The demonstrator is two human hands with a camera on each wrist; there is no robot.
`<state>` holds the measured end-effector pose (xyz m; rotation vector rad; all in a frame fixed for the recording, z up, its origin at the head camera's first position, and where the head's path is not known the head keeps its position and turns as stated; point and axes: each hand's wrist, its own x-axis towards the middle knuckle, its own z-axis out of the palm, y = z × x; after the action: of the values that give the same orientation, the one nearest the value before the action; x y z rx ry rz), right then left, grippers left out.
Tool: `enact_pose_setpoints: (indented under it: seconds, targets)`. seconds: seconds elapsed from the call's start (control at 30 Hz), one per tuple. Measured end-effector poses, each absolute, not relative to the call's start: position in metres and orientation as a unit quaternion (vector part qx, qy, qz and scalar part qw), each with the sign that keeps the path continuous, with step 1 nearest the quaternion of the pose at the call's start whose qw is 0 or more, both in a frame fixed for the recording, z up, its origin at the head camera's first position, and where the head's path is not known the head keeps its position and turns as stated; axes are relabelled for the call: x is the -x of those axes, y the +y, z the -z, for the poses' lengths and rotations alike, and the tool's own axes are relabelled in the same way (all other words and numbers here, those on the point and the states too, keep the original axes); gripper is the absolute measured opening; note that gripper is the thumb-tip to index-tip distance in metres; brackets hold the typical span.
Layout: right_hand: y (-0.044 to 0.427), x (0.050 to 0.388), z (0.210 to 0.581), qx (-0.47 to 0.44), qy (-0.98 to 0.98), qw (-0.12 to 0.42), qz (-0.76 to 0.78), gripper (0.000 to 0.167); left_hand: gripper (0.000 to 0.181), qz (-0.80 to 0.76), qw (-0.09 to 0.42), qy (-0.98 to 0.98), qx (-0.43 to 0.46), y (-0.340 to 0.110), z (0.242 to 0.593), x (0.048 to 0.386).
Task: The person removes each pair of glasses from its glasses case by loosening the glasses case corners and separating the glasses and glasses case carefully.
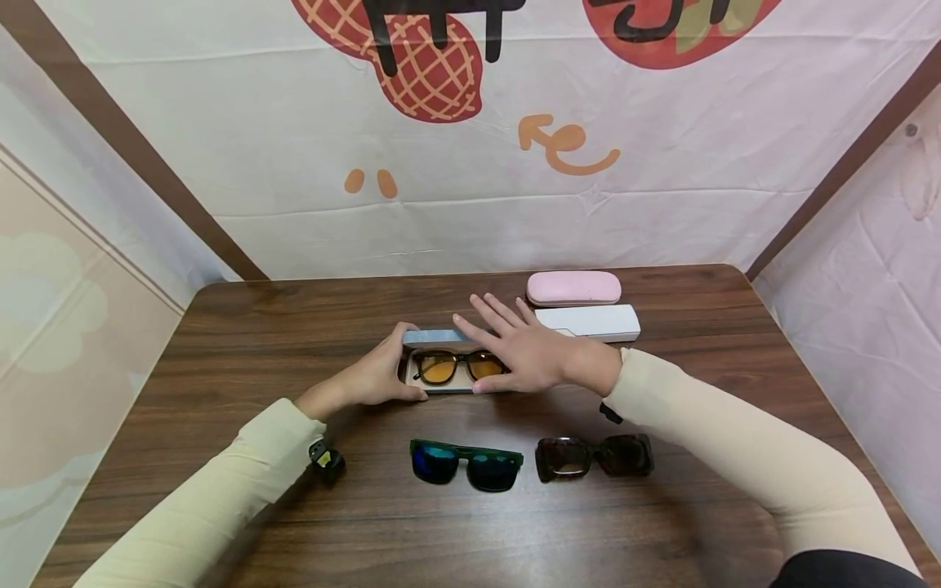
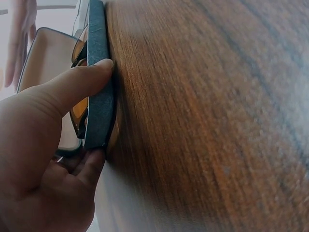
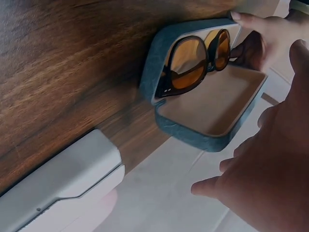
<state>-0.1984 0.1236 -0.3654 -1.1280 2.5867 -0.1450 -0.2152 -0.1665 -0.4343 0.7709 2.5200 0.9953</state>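
Observation:
A blue-grey glasses case (image 1: 430, 336) lies with its lid raised, and glasses with dark frames and orange lenses (image 1: 439, 368) rest in its pale-lined base. My left hand (image 1: 371, 376) grips the left end of the case; in the left wrist view its thumb (image 2: 94, 72) presses on the front wall while the fingers curl round the end. With fingers spread, my right hand (image 1: 537, 355) hovers by the right side of the case, hiding part of it in the head view. The right wrist view shows a gap between these fingers and the raised lid (image 3: 207, 140).
Nearer the front of the wooden table (image 1: 243, 343) are green-framed sunglasses (image 1: 492, 472) and dark brown sunglasses (image 1: 625, 455). Behind my right hand, a closed white glasses case (image 1: 606, 321) lies before a closed pink one (image 1: 573, 287). A printed cloth (image 1: 294, 220) hangs behind the table.

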Motion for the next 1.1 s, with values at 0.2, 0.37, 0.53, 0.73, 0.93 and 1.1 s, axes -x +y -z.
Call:
enact_pose_setpoints:
  seconds: [0.2, 0.37, 0.53, 0.73, 0.93, 1.1]
  targets:
    - [0.120, 0.188, 0.362, 0.422, 0.893, 0.150, 0.053, 0.093, 0.092, -0.358, 0.154, 0.878, -0.277, -0.166, 0.435, 0.215]
    - [0.118, 0.180, 0.361, 0.441, 0.885, 0.143, 0.045, 0.093, 0.091, -0.360, 0.152, 0.877, -0.281, -0.166, 0.435, 0.216]
    - [0.116, 0.175, 0.361, 0.451, 0.881, 0.133, 0.054, 0.095, 0.091, -0.357, 0.157, 0.878, -0.277, -0.166, 0.434, 0.215]
    - [0.115, 0.173, 0.361, 0.470, 0.871, 0.125, 0.070, 0.093, 0.091, -0.360, 0.159, 0.876, -0.278, -0.166, 0.435, 0.215]
    - [0.111, 0.175, 0.363, 0.491, 0.853, 0.110, 0.134, 0.078, 0.089, -0.365, 0.156, 0.873, -0.284, -0.166, 0.435, 0.216]
    - [0.105, 0.175, 0.364, 0.505, 0.841, 0.069, 0.183, 0.063, 0.091, -0.361, 0.168, 0.875, -0.276, -0.167, 0.435, 0.217]
